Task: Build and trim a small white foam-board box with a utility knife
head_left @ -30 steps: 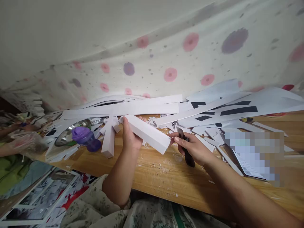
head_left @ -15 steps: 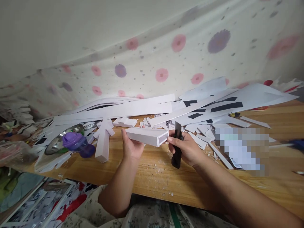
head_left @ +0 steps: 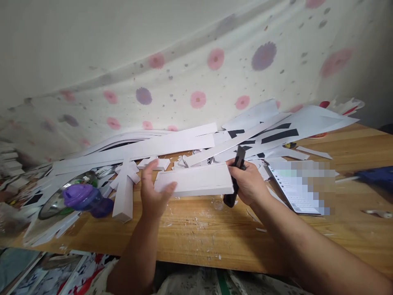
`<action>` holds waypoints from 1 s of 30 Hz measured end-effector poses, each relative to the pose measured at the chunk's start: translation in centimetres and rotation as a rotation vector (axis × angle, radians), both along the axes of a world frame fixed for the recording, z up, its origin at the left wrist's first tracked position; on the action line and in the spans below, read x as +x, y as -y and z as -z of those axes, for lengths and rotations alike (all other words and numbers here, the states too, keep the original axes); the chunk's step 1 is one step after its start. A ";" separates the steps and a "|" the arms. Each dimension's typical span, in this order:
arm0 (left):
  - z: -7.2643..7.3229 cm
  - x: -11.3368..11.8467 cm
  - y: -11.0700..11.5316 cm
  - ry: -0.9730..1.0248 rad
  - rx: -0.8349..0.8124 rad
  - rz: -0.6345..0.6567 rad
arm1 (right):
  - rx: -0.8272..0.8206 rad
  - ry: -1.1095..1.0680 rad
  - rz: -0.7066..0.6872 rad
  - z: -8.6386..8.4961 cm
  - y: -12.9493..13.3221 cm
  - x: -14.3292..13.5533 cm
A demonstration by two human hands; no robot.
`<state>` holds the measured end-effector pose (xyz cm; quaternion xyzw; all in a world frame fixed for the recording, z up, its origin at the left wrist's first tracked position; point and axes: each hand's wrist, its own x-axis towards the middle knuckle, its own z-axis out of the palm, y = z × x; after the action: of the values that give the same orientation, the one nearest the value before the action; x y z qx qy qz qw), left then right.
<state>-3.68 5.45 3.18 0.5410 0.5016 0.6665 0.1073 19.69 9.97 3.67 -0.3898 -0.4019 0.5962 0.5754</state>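
A long white box-shaped piece (head_left: 196, 181) is held above the wooden table (head_left: 190, 241), one flat side facing me. At its left end is my left hand (head_left: 156, 191), thumb in front and fingers at the upper edge, gripping it loosely. My right hand (head_left: 250, 182) is closed around a black utility knife (head_left: 231, 196), whose blade points up, beside the piece's right end. Whether the right fingertips also touch the piece is hidden. Left of my left hand, a white model piece (head_left: 124, 200) with a crosswise part lies on the table.
A purple cup (head_left: 89, 200) and a metal bowl (head_left: 49, 207) stand at the left. White strips (head_left: 172, 143) and sheets with black patches (head_left: 279, 133) are piled along the back. A partly pixelated phone or tablet (head_left: 294, 188) lies at the right.
The white piece has turned, so its open end no longer shows and a broad side does. My left hand has shifted left with its fingers raised. The knife is tilted more to the right.
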 end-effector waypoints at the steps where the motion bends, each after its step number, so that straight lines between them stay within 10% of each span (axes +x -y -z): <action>1: -0.9 0.0 0.4 -0.339 -0.072 0.027 | 0.031 0.018 0.041 0.0 -0.2 0.2; 7: -4.2 3.3 0.9 -1.043 -0.321 0.200 | 0.164 0.238 0.094 0.3 -0.2 0.6; 13: -2.3 6.8 -0.7 -1.009 -0.316 0.272 | 0.219 0.319 0.052 0.6 0.3 0.1; 30: -0.9 4.7 -1.8 -0.910 -0.243 0.533 | 0.382 0.623 -0.179 -0.1 0.1 1.3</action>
<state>0.98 7.28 4.06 0.8673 0.4160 0.2518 0.1063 20.98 9.91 3.79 -0.4013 -0.6941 0.4111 0.4338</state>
